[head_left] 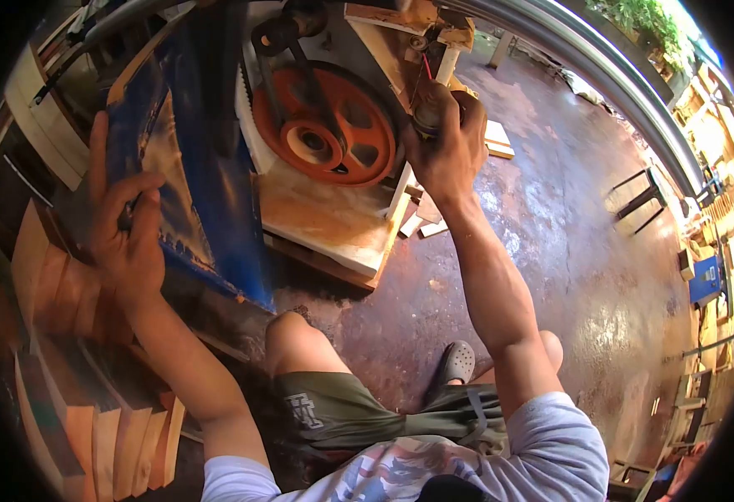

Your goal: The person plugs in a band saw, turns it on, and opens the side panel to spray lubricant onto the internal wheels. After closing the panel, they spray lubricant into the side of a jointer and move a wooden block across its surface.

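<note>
My left hand (137, 226) is at the edge of a blue metal panel (229, 217) with a worn, rusty patch. One finger stretches up along the panel, while the thumb and another finger close on something small and dark that I cannot make out. My right hand (451, 146) is wrapped round a can-like, round-ended thing (426, 120), mostly hidden by the fingers. A thin red stick (426, 67) shows just above that hand. Between my hands is an orange wheel (325, 125) with a dark belt and a smaller pulley, mounted in a wooden frame.
Stacked boards (103, 435) stand by my left arm. A metal pipe (635, 109) curves across the upper right. A small black stand (641, 199) is on the stained floor (543, 243), and a blue box (705, 281) sits farther right. Wood offcuts (421, 219) lie beside the frame.
</note>
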Available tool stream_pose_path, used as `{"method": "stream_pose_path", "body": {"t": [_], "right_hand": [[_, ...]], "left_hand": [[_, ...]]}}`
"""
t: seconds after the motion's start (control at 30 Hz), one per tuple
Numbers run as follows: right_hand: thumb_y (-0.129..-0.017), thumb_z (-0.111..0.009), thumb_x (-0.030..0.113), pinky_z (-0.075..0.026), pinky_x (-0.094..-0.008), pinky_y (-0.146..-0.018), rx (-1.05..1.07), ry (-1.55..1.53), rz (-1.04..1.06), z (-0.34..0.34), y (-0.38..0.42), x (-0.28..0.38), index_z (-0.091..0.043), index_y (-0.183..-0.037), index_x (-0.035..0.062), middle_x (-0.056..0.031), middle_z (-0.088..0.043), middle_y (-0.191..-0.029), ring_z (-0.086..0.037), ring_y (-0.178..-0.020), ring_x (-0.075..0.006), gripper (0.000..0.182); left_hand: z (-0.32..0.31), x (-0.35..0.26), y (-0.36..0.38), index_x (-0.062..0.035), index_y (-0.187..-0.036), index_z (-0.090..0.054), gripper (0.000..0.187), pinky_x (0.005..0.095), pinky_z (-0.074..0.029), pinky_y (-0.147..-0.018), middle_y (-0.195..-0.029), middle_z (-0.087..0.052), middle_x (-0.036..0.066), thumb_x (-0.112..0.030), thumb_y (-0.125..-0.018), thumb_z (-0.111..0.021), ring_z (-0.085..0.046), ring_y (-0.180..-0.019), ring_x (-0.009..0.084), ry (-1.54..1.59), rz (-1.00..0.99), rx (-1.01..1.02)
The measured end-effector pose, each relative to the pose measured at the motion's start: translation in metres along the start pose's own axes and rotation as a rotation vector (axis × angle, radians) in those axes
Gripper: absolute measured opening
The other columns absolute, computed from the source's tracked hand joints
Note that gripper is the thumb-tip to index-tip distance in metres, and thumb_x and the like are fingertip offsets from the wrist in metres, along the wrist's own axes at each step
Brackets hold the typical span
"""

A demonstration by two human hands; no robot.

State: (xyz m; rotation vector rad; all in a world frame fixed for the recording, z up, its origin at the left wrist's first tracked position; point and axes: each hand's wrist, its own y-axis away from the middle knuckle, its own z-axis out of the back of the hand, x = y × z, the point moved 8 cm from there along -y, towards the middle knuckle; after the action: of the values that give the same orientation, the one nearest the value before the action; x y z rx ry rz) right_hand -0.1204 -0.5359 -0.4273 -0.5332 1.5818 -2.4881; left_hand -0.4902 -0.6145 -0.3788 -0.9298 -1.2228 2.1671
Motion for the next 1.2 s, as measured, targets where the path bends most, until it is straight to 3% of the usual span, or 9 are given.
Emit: {"method": "stream_pose_path", "body": {"t": [0.1, 0.17, 0.4, 0.5, 0.9, 1.2], "right_hand": [[-0.075, -0.081, 0.024, -0.052, -0.0494, -0.085, -0.046, 0.058, 0.072, -0.007, -0.008, 0.002, -0.058, -0.132, 0.0209, -0.017, -0.055, -0.119, -0.059, -0.107, -0.0391, 0.062], [-0.075, -0.081, 0.024, -0.052, -0.0494, -0.085, -0.054, 0.095, 0.087, -0.009, -0.011, 0.006, -0.058, -0.132, 0.0209, -0.0168, -0.055, -0.117, -0.06, -0.105, -0.0388, 0.062], [-0.075, -0.081, 0.025, -0.052, -0.049, -0.085, -0.033, 0.12, 0.041, -0.012, -0.015, 0.011, -0.058, -0.132, 0.0211, -0.0161, -0.055, -0.111, -0.06, -0.104, -0.0386, 0.062], [-0.075, -0.081, 0.026, -0.052, -0.0489, -0.085, -0.023, 0.134, 0.0, -0.011, -0.011, 0.004, -0.058, -0.132, 0.0218, -0.0161, -0.055, -0.112, -0.06, -0.104, -0.0388, 0.061], [-0.073, -0.081, 0.028, -0.051, -0.0503, -0.082, -0.003, 0.104, -0.01, -0.024, -0.016, -0.003, -0.057, -0.132, 0.0231, -0.0145, -0.054, -0.114, -0.057, -0.108, -0.0371, 0.064], [-0.076, -0.081, 0.027, -0.051, -0.0495, -0.086, 0.003, 0.129, -0.018, -0.027, -0.018, 0.004, -0.058, -0.133, 0.0228, -0.0164, -0.055, -0.114, -0.058, -0.108, -0.0377, 0.062]], "left_hand": [[0.017, 0.006, -0.001, -0.0021, -0.099, -0.07, 0.018, 0.03, -0.05, -0.091, -0.156, -0.042, 0.024, 0.003, -0.087, -0.057, -0.052, -0.136, 0.0298, 0.025, -0.14, -0.034], [0.027, 0.02, 0.004, -0.0021, -0.097, -0.069, 0.014, 0.0295, -0.05, -0.089, -0.156, -0.043, 0.025, -0.001, -0.09, -0.057, -0.053, -0.135, 0.0299, 0.094, -0.074, -0.014], [0.03, 0.023, 0.0, -0.0024, -0.095, -0.066, 0.014, 0.0415, -0.051, -0.102, -0.155, -0.041, 0.028, -0.001, -0.09, -0.053, -0.052, -0.136, 0.0371, 0.108, -0.212, -0.055], [0.029, 0.025, 0.001, -0.0026, -0.093, -0.065, 0.014, 0.0474, -0.048, -0.108, -0.154, -0.041, 0.028, -0.001, -0.09, -0.051, -0.049, -0.137, 0.0407, 0.116, -0.185, -0.052], [0.027, 0.021, 0.001, -0.0073, -0.095, -0.065, 0.014, 0.0502, -0.045, -0.112, -0.155, -0.04, 0.025, -0.008, -0.097, -0.051, -0.044, -0.141, 0.0406, 0.087, -0.186, -0.019], [0.029, 0.026, 0.002, -0.0086, -0.094, -0.066, 0.016, 0.0511, -0.044, -0.114, -0.156, -0.041, 0.024, -0.002, -0.093, -0.051, -0.041, -0.143, 0.0401, 0.143, -0.191, -0.047]]}}
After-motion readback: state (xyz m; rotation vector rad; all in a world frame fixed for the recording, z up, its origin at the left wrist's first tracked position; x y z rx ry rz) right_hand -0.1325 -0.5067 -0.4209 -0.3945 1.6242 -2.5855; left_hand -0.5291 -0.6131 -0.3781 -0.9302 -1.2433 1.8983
